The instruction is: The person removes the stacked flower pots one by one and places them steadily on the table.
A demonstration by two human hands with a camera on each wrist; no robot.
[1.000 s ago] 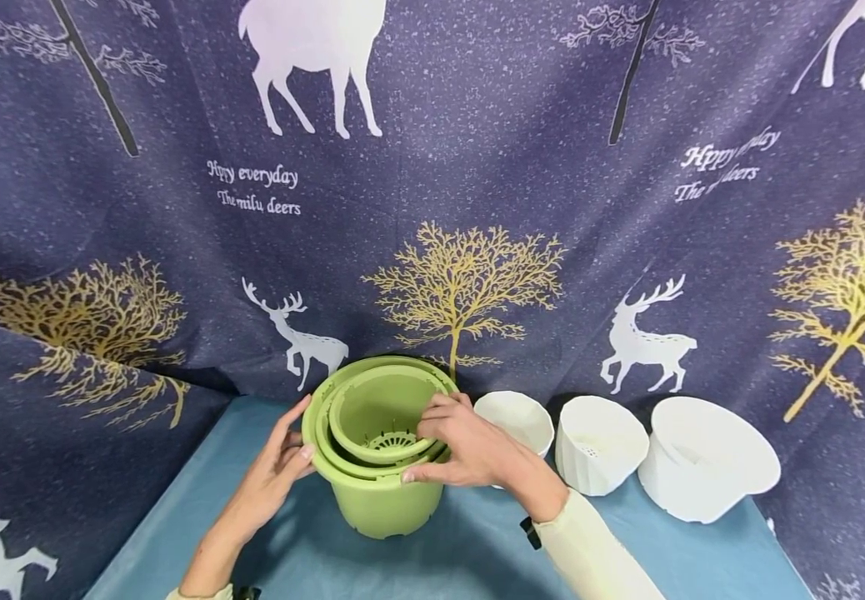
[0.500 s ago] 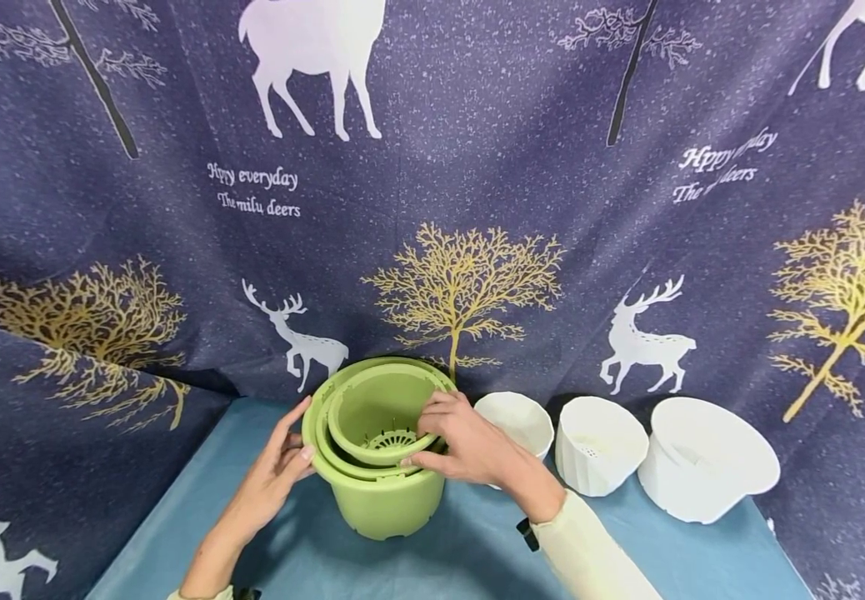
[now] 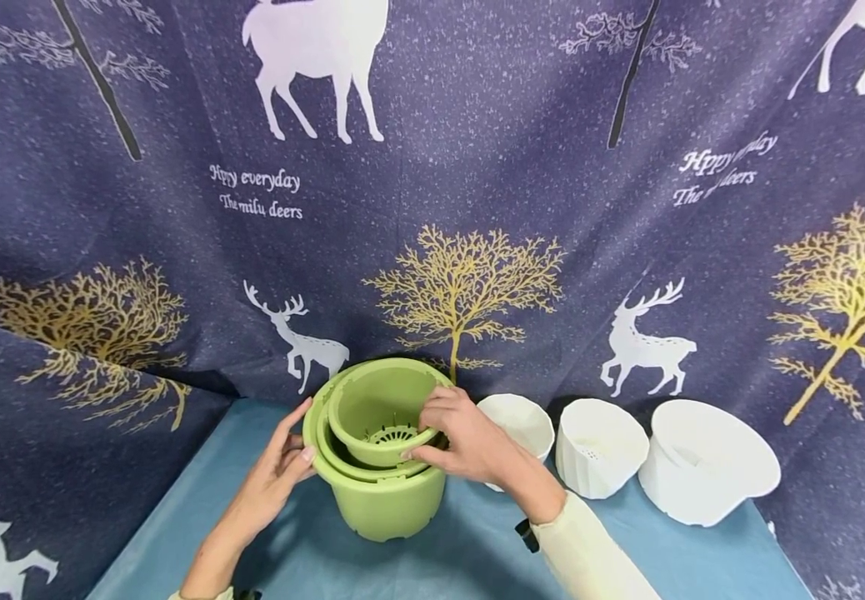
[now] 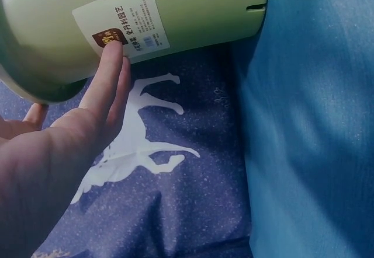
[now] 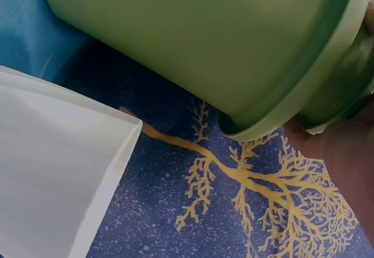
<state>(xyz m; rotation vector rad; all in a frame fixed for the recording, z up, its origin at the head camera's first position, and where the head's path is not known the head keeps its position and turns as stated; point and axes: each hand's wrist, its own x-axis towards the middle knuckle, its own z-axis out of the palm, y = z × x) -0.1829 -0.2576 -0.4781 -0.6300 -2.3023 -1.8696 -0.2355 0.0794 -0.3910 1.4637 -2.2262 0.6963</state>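
Three green plastic flower pots are nested together. The large outer pot stands on the blue cloth; inside it shows the rim of a middle pot. The smallest pot sits innermost, its slotted bottom visible. My right hand pinches the smallest pot's rim at the right, fingers inside and thumb in front. My left hand steadies the outer pot from the left, its straight fingers on the wall. In the left wrist view a fingertip touches the white label on that pot.
Three white planters stand in a row to the right: a round one, a fluted one and a wide-lipped one. Behind everything hangs a dark blue curtain with printed deer and trees. Blue cloth covers the table.
The smallest pot has risen slightly, its back rim now overlapping the outer pot's rim. My right thumb has moved up with it. My left hand has stayed in place.
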